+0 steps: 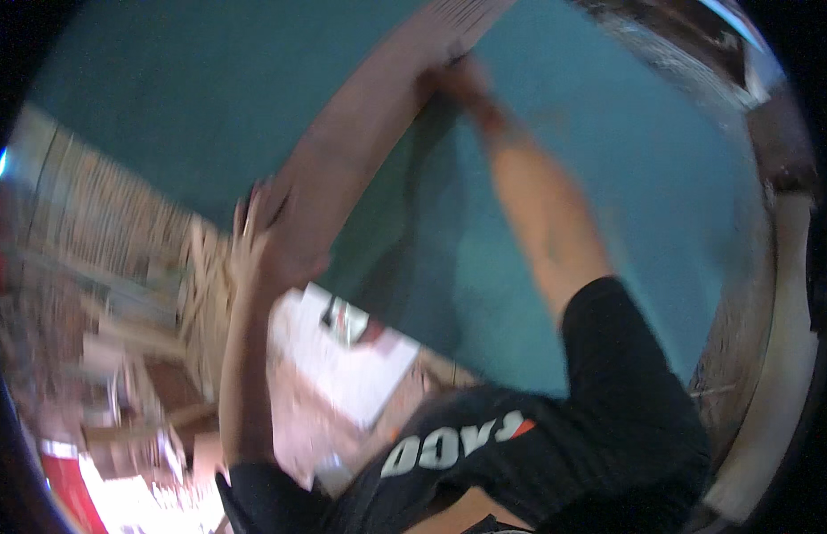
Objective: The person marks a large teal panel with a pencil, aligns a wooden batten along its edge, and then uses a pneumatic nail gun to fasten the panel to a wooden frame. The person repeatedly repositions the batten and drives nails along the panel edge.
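A long brown wooden board (351, 133) lies aslant over a teal tabletop (645, 222), from the near left up to the far edge of the view. My left hand (275, 245) is wrapped across the board's near end, with the fingers at its left side and the thumb at its right. Farther up, my right hand (458, 84) grips the board's right edge. Motion blurs this hand, and its fingertips are partly hidden. Fine dark lines run along the board's far end.
Below the tabletop's near edge is a white sheet (342, 360) with a printed picture. Wood strips and offcuts (155, 356) are piled at the left. A pale curved length (774, 356) runs along the right side. Dark clutter (671, 36) lies beyond the far right edge.
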{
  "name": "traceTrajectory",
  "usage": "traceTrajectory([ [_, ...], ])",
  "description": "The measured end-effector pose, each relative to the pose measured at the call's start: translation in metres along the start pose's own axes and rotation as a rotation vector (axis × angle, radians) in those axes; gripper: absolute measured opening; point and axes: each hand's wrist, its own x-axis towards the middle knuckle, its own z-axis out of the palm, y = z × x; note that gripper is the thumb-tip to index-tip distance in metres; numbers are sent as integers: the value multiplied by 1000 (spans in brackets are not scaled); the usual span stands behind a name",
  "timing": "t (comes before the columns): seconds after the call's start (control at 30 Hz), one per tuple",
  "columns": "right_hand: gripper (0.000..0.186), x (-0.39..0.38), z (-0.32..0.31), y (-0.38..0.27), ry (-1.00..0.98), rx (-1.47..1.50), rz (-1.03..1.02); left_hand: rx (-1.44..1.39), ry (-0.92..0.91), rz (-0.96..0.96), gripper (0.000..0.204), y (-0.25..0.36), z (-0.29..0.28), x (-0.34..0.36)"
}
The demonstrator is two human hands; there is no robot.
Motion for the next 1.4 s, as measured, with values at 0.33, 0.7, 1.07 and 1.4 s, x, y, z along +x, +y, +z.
traceTrajectory([
  [0.33,66,29,-10,-15,-65,-532,575,27,22,117,115,1,9,-1],
  [0.7,62,41,-20,-20,-36,-500,594,196,50,89,100,17,1,26],
  [1.07,61,50,-22,-22,-27,-513,570,4,43,264,68,105,66,263],
  [1.4,40,64,-100,70,91,-190,409,227,21,280,62,108,102,290],
])
